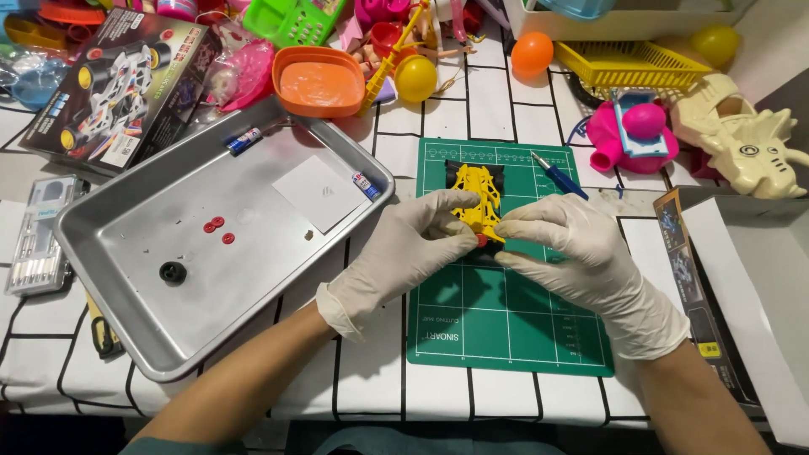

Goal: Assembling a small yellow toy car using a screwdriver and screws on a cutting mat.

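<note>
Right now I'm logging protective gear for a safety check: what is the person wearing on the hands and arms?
Both the left hand and the right hand wear thin, cream-white disposable gloves, wrinkled over the fingers, with rolled cuffs ending at the wrists. The forearms are bare below them; a dark teal sleeve edge shows near the left elbow.

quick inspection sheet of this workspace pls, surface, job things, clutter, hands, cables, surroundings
surface: white table cover with a black grid; green cutting mat lies on it.
job's things: yellow toy car frame held over the mat; blue-handled tool lies at the mat's far right corner.
clutter: metal tray with small red rings, a black wheel, a white card and two small batteries; toy kit box; orange bowl; yellow basket; balls and plastic toys at the far edge.
grippers: left hand and right hand, both in white gloves, each with a fingertip grip on the frame.
cables: nothing seen.
surroundings: open cardboard box at right; screwdriver set case at left.
</note>
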